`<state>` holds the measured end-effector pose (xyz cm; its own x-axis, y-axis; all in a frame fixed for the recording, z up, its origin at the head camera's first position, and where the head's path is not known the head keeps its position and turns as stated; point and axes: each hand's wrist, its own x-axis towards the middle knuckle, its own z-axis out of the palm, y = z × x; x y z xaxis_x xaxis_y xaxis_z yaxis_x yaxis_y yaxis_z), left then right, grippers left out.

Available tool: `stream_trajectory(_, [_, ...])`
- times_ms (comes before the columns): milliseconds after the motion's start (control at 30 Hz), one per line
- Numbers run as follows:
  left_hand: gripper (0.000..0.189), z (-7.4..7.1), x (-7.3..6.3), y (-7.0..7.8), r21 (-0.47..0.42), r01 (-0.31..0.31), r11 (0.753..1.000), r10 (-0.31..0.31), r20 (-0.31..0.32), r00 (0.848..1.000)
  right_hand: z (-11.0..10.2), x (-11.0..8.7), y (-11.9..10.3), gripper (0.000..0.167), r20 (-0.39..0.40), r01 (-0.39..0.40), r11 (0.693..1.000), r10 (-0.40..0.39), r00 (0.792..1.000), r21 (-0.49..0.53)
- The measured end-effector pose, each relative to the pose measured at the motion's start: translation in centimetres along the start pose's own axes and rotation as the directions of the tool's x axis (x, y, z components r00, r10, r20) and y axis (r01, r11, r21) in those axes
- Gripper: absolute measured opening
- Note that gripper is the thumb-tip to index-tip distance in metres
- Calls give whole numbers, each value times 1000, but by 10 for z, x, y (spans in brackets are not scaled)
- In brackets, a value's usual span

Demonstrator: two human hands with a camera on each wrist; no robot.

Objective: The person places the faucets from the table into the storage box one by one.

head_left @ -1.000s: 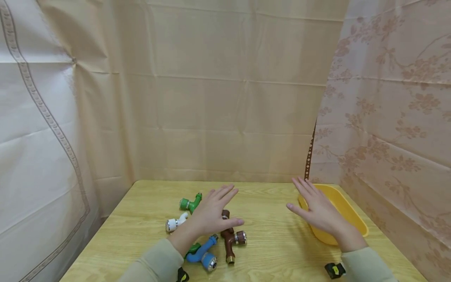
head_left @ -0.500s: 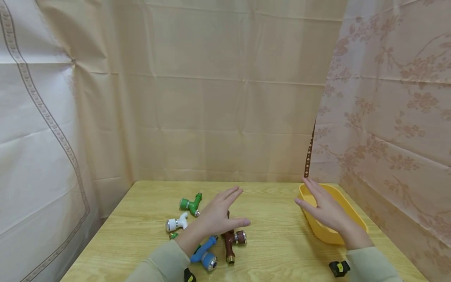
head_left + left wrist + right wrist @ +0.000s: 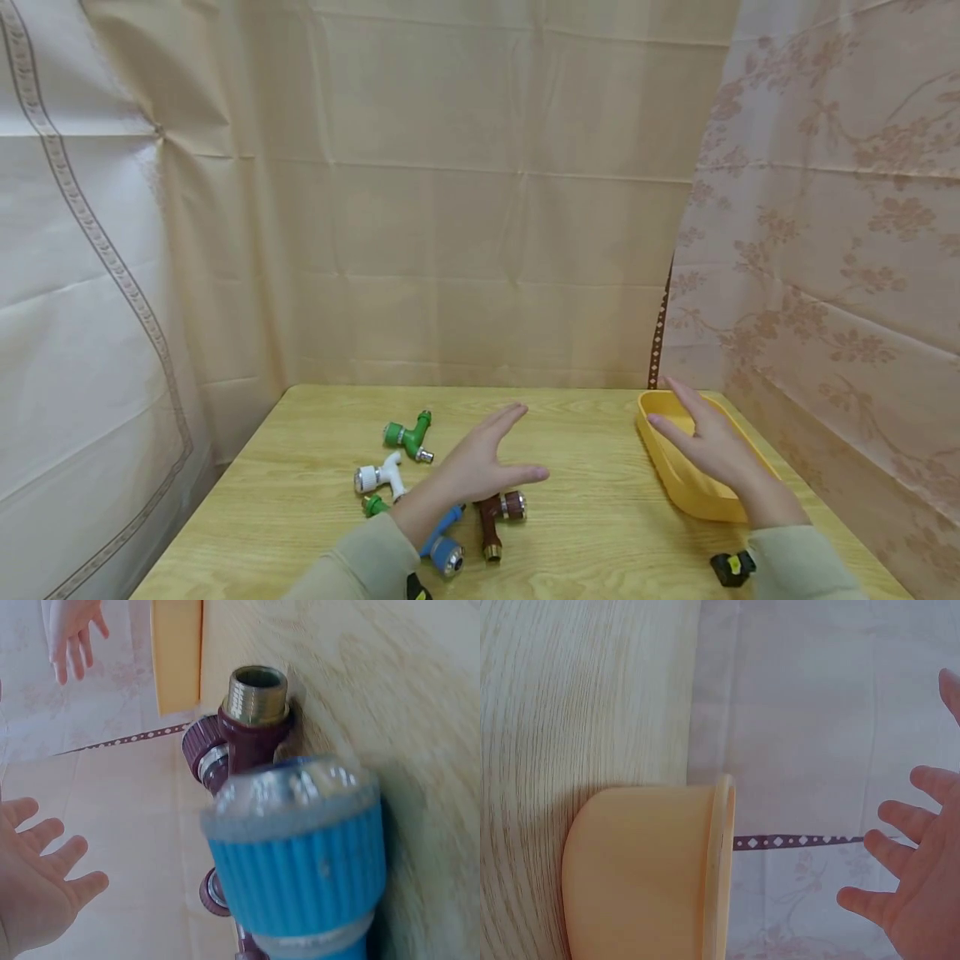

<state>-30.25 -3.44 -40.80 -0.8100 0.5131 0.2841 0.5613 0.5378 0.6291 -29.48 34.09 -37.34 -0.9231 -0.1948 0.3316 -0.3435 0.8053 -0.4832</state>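
Right hand [image 3: 716, 447] farther right, above basin rim [image 3: 719, 862]

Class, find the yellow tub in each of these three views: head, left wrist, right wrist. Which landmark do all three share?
Head: yellow tub at the table's right side, partly behind the right hand.
Left wrist: yellow tub at the top edge, left of centre.
Right wrist: yellow tub at the bottom edge, left of centre.
Shared landmark: the dark diamond-patterned strip.
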Motion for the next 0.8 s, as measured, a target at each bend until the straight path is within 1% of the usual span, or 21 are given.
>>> stream_trajectory(133, [95,3,2,4,-53,12,999,-12,5,1000,-3,-1,3,84,-9,-25,1000,25,1000,-5])
stream_trajectory(267, [94,8,4,7,-82,28,996,-28,3,1000,-6,-2,11,84,-19,-44,999,44,999,-3])
stream_trajectory(400, [95,12,6,9,-109,62,992,-62,-2,998,-8,-2,16,85,-26,-72,997,71,997,-24])
stream_trajectory(567, [94,16,8,11,-150,94,984,-97,-10,995,-11,-2,20,89,-27,-131,990,130,991,-43])
stream_trajectory(800, [92,20,10,13,-220,115,969,-119,-6,993,-11,-6,34,90,-47,-187,982,186,981,-20])
